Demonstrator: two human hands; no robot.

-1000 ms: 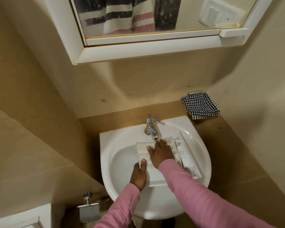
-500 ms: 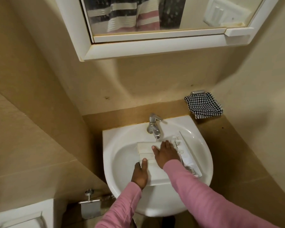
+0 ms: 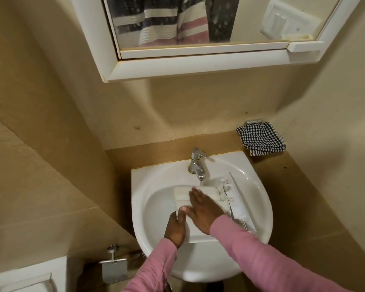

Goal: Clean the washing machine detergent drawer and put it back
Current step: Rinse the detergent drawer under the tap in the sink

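white detergent drawer (image 3: pixel 182 193) lies in the sink (image 3: pixel 139 197) under the tap (image 3: pixel 196 165). left hand (image 3: pixel 175 227) grips its near edge; flat, relaxed right hand (image 3: pixel 204 211) has slid slightly left across it, so washing seems unfinished.

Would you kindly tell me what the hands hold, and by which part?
The left hand grips the detergent drawer by its near left edge, thumb on top. The right hand lies flat on the drawer, fingers straight, holding nothing.

1 head-worn wide-angle camera looks forward and steeply down, close above the sink (image 3: pixel 256 179).
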